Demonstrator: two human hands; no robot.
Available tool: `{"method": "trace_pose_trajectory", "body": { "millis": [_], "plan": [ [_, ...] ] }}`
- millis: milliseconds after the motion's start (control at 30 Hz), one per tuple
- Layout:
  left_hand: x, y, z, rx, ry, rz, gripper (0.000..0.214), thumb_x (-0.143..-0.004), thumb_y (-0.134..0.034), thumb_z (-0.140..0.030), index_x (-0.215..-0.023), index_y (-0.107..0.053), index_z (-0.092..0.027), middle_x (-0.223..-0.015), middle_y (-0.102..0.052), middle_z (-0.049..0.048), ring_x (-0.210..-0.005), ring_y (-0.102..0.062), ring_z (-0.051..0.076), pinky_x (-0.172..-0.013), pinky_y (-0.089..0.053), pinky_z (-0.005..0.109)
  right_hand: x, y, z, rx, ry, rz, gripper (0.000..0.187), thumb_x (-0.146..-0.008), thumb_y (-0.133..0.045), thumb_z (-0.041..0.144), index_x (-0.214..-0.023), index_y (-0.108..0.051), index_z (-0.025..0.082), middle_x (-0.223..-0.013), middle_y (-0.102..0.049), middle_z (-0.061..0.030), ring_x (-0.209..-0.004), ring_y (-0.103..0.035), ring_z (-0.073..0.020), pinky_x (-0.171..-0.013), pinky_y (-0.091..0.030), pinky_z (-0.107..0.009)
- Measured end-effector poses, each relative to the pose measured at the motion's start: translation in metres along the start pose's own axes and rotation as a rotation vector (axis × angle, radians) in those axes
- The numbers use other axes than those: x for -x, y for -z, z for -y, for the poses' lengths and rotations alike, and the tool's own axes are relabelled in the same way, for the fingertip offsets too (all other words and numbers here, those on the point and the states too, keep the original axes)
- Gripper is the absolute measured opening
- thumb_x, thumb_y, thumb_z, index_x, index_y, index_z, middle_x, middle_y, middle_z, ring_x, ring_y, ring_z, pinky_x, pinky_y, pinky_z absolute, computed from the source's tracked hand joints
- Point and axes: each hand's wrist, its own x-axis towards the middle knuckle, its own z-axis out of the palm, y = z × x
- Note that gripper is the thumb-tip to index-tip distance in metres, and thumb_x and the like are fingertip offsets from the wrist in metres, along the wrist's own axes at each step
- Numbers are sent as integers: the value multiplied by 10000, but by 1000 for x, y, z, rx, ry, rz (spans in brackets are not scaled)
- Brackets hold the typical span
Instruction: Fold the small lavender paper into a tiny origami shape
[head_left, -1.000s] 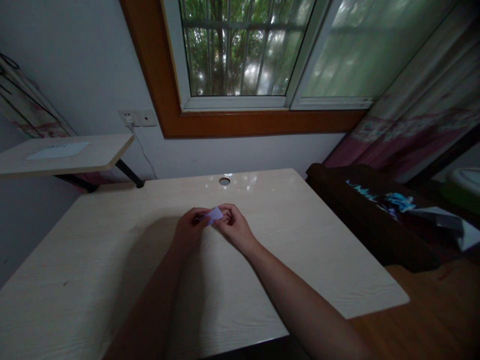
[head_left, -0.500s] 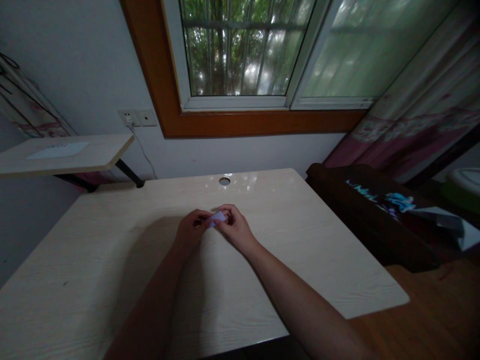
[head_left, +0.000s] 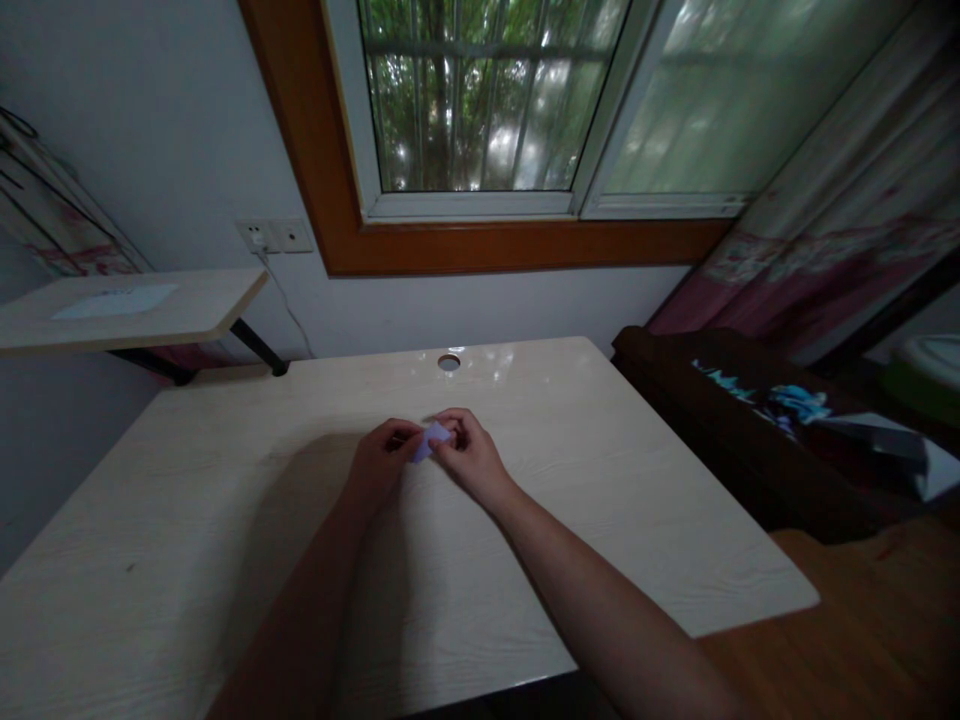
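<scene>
A small pale purple piece of paper (head_left: 433, 438) is pinched between both my hands over the middle of a light wooden desk (head_left: 225, 520). My left hand (head_left: 380, 462) grips its left end with curled fingers. My right hand (head_left: 470, 458) grips its right end, fingers bent around it. Most of the paper is hidden by my fingers. Both forearms reach in from the bottom of the view.
A round cable hole (head_left: 448, 362) sits near the desk's far edge below a window. A smaller raised table (head_left: 127, 310) with a sheet on it stands at the left. A dark cabinet (head_left: 750, 440) with cluttered items lies to the right.
The paper shows less than a second ago; my fingers have closed further over it and tilted it slightly. The hands stay in the same spot.
</scene>
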Motion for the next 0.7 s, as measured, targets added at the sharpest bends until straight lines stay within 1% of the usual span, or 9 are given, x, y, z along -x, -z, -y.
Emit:
{"method": "trace_pose_trajectory", "body": {
  "millis": [133,233,333,400,500,600,700],
  "plan": [
    [1,0,0,-12,-72,54,266,-817,-679,-339,-1033,-714,-187,-874,-694,38,-766,-646,153,-696,-526,250,-1,-1,1,-38,-11,-16,360,-783,-681,288,-1117,-558,237,-765,-554,40,-611,-471,-116,-573,-391,-238],
    [0,1,1,-48,-136,76,282,-847,-646,-321,-1097,-715,-209,-871,-655,31,-776,-620,142,-695,-513,238,-1,-1,3,-62,-13,-20,364,-779,-680,283,-1116,-552,238,-742,-539,48,-599,-460,-114,-564,-380,-237],
    [0,1,1,-77,-158,84,316,-862,-622,-322,-1153,-701,-229,-847,-629,24,-758,-601,137,-682,-509,235,-1,-1,4,-65,-21,-25,359,-772,-681,276,-1105,-553,238,-730,-532,52,-598,-462,-116,-569,-383,-241],
    [0,1,1,-85,-152,82,329,-855,-628,-323,-1165,-694,-232,-857,-641,24,-754,-605,137,-681,-512,237,-1,-1,5,-63,-31,-27,357,-768,-678,272,-1101,-552,239,-721,-528,54,-598,-465,-117,-571,-385,-242],
    [1,0,0,-59,-93,54,330,-822,-665,-331,-1128,-690,-211,-854,-675,24,-736,-625,141,-681,-520,243,-1,-1,6,-57,-41,-30,366,-767,-675,278,-1109,-549,237,-714,-522,55,-596,-461,-117,-566,-384,-241],
    [0,0,1,-44,-33,31,257,-796,-690,-346,-995,-702,-183,-837,-702,32,-734,-645,153,-691,-528,255,-1,-1,6,-57,-44,-27,368,-765,-678,276,-1107,-550,233,-711,-511,54,-598,-455,-116,-564,-382,-239],
    [0,0,3,-62,-6,44,195,-788,-692,-349,-883,-705,-179,-823,-720,34,-739,-657,163,-704,-529,266,-1,-1,5,-57,-31,-35,364,-766,-683,267,-1105,-552,235,-709,-509,56,-599,-454,-115,-569,-379,-239]
  ]
}}
